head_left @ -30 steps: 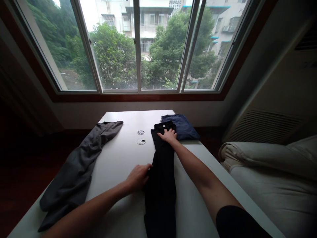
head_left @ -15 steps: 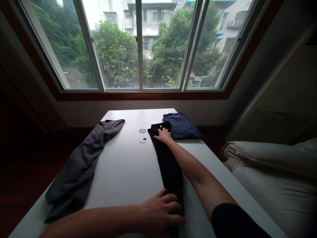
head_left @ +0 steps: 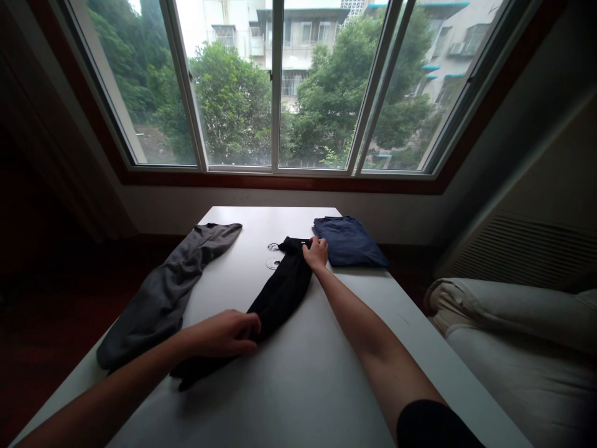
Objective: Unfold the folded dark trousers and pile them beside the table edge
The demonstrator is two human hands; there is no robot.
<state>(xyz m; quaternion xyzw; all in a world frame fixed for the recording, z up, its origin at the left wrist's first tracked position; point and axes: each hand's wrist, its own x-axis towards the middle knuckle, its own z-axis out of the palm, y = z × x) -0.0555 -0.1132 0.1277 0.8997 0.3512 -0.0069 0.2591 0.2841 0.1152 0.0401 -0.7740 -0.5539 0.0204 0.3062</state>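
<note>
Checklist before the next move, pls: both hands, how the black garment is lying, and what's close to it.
1. Right hand at the black garment's far end: ok.
2. Left hand gripping the black garment: cannot tell; it is at the nearer part, but the hold is unclear.
3. Black garment straight: not ok; it bends diagonally across the white table.
4. Black garment clear of the gray garment: cannot tell; the left forearm hides the area between.
5. Navy garment folded: ok.
6. Nearer round disc uncovered: not ok; black cloth overlaps it.
</note>
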